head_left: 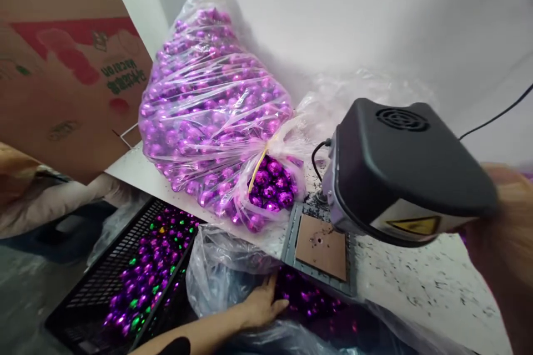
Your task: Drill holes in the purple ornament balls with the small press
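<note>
Below the table edge, my left hand [261,304] reaches to an open clear plastic bag [214,274], thumb and fingers apart, with its fingertips by the bag's rim. Beside it, purple faceted beads [310,297] lie in the shade under the small press plate. My right hand [506,222] is a blur at the right edge, beside the black machine housing [416,161]; its fingers cannot be made out. Under the housing sits a tan square plate [321,247] with a small hole and dark specks.
A big clear bag of purple balls [216,105] leans on the white table [416,277], its mouth open toward the machine. At left are a cardboard box [70,61] and a black crate [108,255] holding purple and green beads. Another person's arm [58,208] shows at far left.
</note>
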Available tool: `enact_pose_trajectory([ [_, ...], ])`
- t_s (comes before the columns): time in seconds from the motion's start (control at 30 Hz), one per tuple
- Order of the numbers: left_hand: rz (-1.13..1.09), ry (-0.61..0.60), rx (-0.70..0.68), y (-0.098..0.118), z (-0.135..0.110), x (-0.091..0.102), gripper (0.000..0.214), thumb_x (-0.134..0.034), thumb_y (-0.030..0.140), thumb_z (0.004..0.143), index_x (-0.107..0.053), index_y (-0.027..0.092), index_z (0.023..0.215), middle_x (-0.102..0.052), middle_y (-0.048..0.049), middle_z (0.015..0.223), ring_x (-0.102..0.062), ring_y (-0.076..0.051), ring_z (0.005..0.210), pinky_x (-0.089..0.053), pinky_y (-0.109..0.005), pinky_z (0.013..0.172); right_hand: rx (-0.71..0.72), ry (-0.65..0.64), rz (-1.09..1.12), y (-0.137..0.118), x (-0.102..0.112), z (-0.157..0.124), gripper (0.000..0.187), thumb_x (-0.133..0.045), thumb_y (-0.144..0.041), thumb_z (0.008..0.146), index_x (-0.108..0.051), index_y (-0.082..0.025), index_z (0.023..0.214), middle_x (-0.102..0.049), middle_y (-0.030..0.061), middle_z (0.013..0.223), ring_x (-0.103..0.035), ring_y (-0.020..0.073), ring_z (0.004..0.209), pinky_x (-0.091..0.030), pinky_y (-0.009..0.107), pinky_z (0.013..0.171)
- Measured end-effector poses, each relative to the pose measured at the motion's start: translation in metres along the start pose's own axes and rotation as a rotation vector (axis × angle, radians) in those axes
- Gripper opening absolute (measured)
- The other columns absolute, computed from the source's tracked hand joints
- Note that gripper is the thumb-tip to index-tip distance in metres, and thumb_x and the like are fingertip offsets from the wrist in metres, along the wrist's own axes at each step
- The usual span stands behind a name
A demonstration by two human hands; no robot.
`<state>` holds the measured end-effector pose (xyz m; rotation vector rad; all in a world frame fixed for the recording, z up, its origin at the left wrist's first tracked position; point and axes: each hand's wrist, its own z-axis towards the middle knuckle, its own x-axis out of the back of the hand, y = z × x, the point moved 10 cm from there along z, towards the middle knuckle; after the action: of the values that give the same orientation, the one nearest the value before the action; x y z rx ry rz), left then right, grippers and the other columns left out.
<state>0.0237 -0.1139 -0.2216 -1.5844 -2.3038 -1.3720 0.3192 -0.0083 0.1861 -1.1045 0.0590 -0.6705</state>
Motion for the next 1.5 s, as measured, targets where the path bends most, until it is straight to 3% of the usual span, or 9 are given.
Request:
enact_pose_trajectory([
  [0.2, 0.327, -0.43, -0.212, 0.047, -0.062, 0.005, 0.041, -0.056, 0.047, 0.093, -0.067, 0.025, 0.126, -0.075, -0.0101, 0.117, -0.071, -0.034, 0.109, -0.056, -0.044, 0.091, -0.029, -0.046, 0.138, -0.008, -0.01, 0.006, 0.039, -0.063, -0.055, 0.085, -0.062, -0.023, 0.063, -0.045, -0.0018, 0.048, -0.034, 0.0088, 0.044, -0.037, 0.028, 0.045],
  [0.4, 0.422, 0.392, -0.528, 0.196, -0.075, 0.174, 0.02, -0.05, 0.026, 0.1, -0.064, 0.021, 0.113, -0.07, -0.0067, 0.108, -0.065, -0.023, 0.102, -0.051, -0.035, 0.09, 0.005, -0.015, 0.148, -0.001, -0.007, 0.005, 0.034, -0.062, -0.05, 0.088, -0.064, -0.022, 0.069, -0.047, -0.0025, 0.051, -0.042, 0.0065, 0.05, -0.027, 0.023, 0.043],
  [0.57, 0.634, 0.714, -0.363, 0.208, -0.004, 0.23, 0.035, -0.063, 0.005, 0.082, -0.062, 0.013, 0.116, -0.062, -0.018, 0.122, -0.056, -0.035, 0.117, -0.044, -0.052, 0.1, -0.008, 0.02, 0.125, -0.006, -0.006, 0.003, 0.031, -0.064, -0.051, 0.087, -0.066, -0.021, 0.08, -0.048, -0.0042, 0.053, -0.042, 0.0053, 0.047, -0.03, 0.021, 0.041],
  [0.73, 0.452, 0.721, -0.418, 0.197, -0.002, 0.243, 0.035, -0.067, 0.016, 0.085, -0.059, 0.017, 0.12, -0.062, -0.0132, 0.12, -0.057, -0.032, 0.115, -0.046, -0.048, 0.099, 0.007, 0.038, 0.092, -0.012, 0.003, 0.0, 0.035, -0.07, -0.056, 0.082, -0.068, -0.022, 0.089, -0.052, -0.0041, 0.058, -0.044, 0.0054, 0.045, -0.028, 0.02, 0.037],
  [0.83, -0.236, 0.545, -0.525, 0.184, -0.03, 0.248, 0.04, -0.062, 0.037, 0.094, -0.055, 0.022, 0.131, -0.064, -0.0091, 0.119, -0.063, -0.025, 0.106, -0.052, -0.035, 0.084, -0.005, 0.0, 0.05, -0.013, 0.002, 0.0, 0.037, -0.07, -0.059, 0.081, -0.07, -0.023, 0.091, -0.051, -0.004, 0.054, -0.044, 0.0062, 0.044, -0.026, 0.02, 0.035],
  [0.93, -1.048, 0.133, -0.517, 0.173, -0.037, 0.215, 0.048, -0.063, 0.047, 0.093, -0.055, 0.024, 0.135, -0.068, -0.0075, 0.109, -0.069, -0.022, 0.091, -0.051, -0.027, 0.069, -0.001, 0.029, 0.048, -0.013, 0.004, 0.0, 0.038, -0.07, -0.06, 0.081, -0.07, -0.022, 0.089, -0.049, -0.0048, 0.051, -0.043, 0.0062, 0.041, -0.024, 0.02, 0.034],
  [1.07, -1.441, -0.122, -0.387, 0.165, -0.023, 0.162, 0.047, -0.075, 0.047, 0.085, -0.064, 0.02, 0.121, -0.07, -0.0082, 0.102, -0.071, -0.02, 0.085, -0.05, -0.025, 0.068, 0.004, 0.058, 0.068, -0.013, 0.003, 0.0, 0.038, -0.07, -0.058, 0.082, -0.068, -0.021, 0.087, -0.051, -0.0055, 0.052, -0.042, 0.0056, 0.039, -0.023, 0.021, 0.032],
  [1.23, -1.147, 0.095, -0.401, 0.164, -0.009, 0.147, 0.053, -0.077, 0.048, 0.083, -0.06, 0.021, 0.125, -0.068, -0.0054, 0.103, -0.067, -0.017, 0.082, -0.046, -0.023, 0.062, 0.016, 0.018, 0.071, -0.014, 0.0, 0.001, 0.036, -0.068, -0.057, 0.084, -0.066, -0.021, 0.086, -0.049, -0.0065, 0.052, -0.047, 0.007, 0.041, -0.031, 0.021, 0.036],
  [1.5, -0.242, 0.406, -0.574, 0.202, -0.02, 0.154, 0.035, -0.064, 0.036, 0.093, -0.058, 0.022, 0.125, -0.067, -0.005, 0.123, -0.061, -0.024, 0.113, -0.046, -0.04, 0.101, 0.045, 0.02, 0.07, -0.017, 0.001, 0.001, 0.037, -0.067, -0.057, 0.085, -0.065, -0.02, 0.086, -0.048, -0.0072, 0.053, -0.044, 0.0054, 0.039, -0.03, 0.021, 0.035],
])
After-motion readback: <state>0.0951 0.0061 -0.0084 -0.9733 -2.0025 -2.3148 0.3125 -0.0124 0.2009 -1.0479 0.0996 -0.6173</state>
